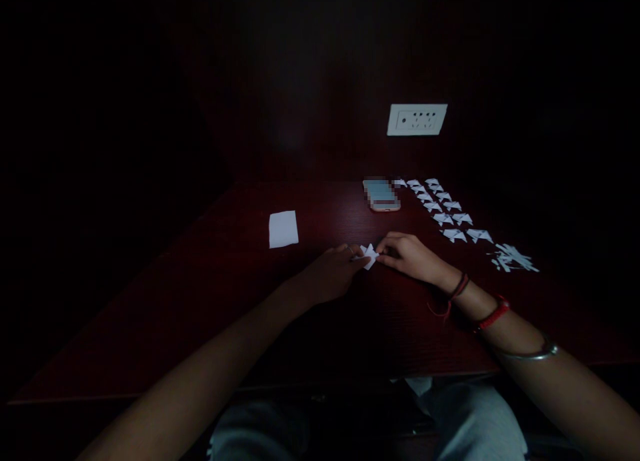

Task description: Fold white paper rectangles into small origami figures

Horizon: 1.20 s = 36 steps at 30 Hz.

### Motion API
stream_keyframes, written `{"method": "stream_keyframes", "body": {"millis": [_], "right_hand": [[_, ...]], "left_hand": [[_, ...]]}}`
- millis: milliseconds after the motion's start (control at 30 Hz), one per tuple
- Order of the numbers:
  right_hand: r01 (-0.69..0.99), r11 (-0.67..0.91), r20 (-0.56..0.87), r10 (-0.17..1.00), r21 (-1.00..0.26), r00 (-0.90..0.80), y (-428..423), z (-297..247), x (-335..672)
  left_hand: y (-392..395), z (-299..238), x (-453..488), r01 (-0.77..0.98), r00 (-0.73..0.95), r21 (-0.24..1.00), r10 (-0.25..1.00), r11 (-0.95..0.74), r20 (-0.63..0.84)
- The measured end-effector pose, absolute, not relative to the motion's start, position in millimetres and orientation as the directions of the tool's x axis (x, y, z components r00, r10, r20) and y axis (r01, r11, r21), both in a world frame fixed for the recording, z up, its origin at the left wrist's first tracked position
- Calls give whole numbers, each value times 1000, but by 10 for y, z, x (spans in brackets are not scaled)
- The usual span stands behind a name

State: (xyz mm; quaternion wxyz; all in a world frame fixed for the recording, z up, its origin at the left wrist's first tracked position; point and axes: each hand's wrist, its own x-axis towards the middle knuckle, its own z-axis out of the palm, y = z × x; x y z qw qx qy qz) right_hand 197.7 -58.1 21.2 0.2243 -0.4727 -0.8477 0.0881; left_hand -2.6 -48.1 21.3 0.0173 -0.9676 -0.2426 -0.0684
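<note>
Between my two hands is a small folded white paper figure (369, 255), just above or on the dark red table (210, 301). My left hand (334, 271) pinches its left side with thumb and fingers. At the right edge of the paper, my right hand (407, 255) closes thumb and fingertips on a point of it. To the left lies a square white sheet (283, 229), flat on the table. Several finished-looking folded paper figures (454, 235) stand in two rows beyond my right hand.
A phone (382, 195) with a blurred screen lies at the back, left of the figures. Right of my right hand is a heap of thin paper strips (513, 257). A white socket panel (417, 119) is on the dark back wall.
</note>
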Motion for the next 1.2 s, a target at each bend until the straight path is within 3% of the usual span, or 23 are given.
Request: {"method": "stream_keyframes", "body": {"millis": [300,633,1200], "right_hand": [[725,492,269,871,-481,-412,-592,211,1911],[662,637,306,770,-395,-559,-614,225,1944],[675,668,257,744,-312,-617,-629,255,1969]], "left_hand": [[-471,234,-24,438,889,63,442,-897,121],[-439,207,-20,464,868,133,479,-876,130],[-461,175,-23,491,851,125,505,-862,144]]}}
